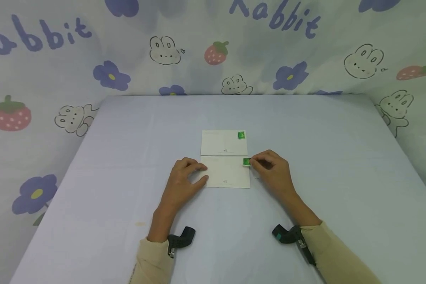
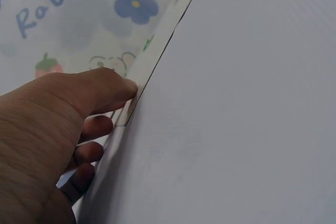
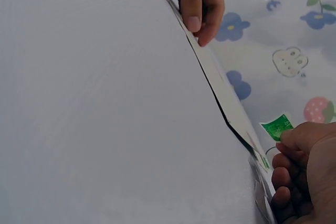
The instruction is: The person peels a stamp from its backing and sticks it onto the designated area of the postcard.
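Two white postcards lie on the white tabletop, one above the other with their edges meeting in the head view. The upper postcard (image 1: 221, 142) bears a green stamp (image 1: 241, 135) in its top right corner. A second green stamp (image 1: 246, 161) is pinched between thumb and forefinger of my right hand (image 1: 275, 173), over the top right corner of the lower postcard (image 1: 225, 173). In the right wrist view this stamp (image 3: 276, 127) is held above the card. My left hand (image 1: 181, 179) touches the lower postcard's left edge, its thumb and forefinger spread apart.
The white tabletop (image 1: 127, 138) stretches around the cards. Behind it hangs a backdrop (image 1: 191, 23) printed with rabbits, flowers and strawberries. Black wrist cameras sit at the left cuff (image 1: 181, 238) and the right cuff (image 1: 287, 234).
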Tool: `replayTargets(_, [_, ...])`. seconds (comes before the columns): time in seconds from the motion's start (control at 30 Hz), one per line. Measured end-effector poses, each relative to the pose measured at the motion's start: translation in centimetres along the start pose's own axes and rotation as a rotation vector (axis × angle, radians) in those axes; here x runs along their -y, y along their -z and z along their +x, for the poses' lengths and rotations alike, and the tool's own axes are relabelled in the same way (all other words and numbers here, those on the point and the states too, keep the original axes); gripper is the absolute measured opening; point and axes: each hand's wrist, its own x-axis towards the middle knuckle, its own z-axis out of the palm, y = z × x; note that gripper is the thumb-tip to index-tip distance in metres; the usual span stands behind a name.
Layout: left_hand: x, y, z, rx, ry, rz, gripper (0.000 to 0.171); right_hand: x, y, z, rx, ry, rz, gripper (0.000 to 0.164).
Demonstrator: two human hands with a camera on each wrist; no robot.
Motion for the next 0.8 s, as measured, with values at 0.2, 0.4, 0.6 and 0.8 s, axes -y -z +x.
replayTargets(0.2, [0.0, -0.1, -0.1, -0.011, -0.012, 0.013, 0.021, 0.1, -0.3, 0.1, 0.0, -0.007, -0.011, 0.007])
replayTargets(0.4, [-0.1, -0.1, 0.0, -0.019, -0.027, 0.014, 0.022, 0.0, -0.6, 0.3, 0.007, 0.007, -0.045, 0.008])
replayTargets(0.6, [0.0, 0.0, 0.2, -0.018, -0.038, 0.02, 0.021, 0.1, -0.8, 0.5, 0.021, 0.02, -0.083, 0.008])
replayTargets(0.8, [0.1, 0.2, 0.3, -0.018, -0.036, 0.029, 0.021, 0.4, -1.1, 0.6, 0.026, 0.024, -0.12, 0.008])
